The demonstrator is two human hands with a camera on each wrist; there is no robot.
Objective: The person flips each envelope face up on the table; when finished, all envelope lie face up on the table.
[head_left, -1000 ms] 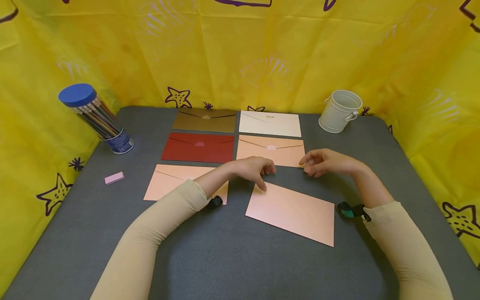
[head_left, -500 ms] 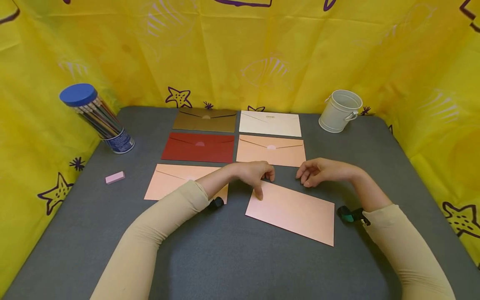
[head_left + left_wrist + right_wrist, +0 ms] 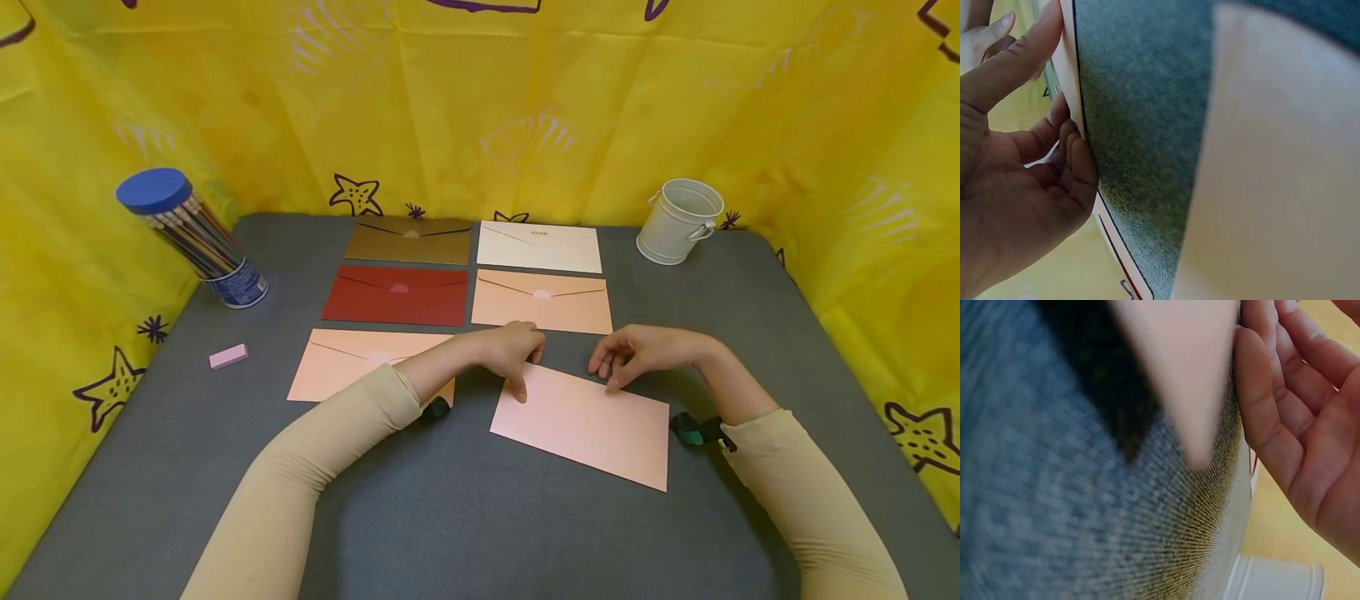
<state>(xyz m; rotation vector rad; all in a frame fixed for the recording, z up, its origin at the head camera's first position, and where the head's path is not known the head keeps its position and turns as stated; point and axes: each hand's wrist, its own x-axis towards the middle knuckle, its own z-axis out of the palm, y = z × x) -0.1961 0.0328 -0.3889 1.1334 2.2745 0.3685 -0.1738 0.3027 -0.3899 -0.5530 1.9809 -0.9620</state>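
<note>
Pink envelope (image 3: 588, 425) flat and skewed on the grey table (image 3: 465, 517), right of centre, left hand (image 3: 510, 350) fingers loosely curled, one fingertip on its far left corner, right hand (image 3: 637, 354) relaxed, fingertips touching its far edge, holding nothing.
</note>
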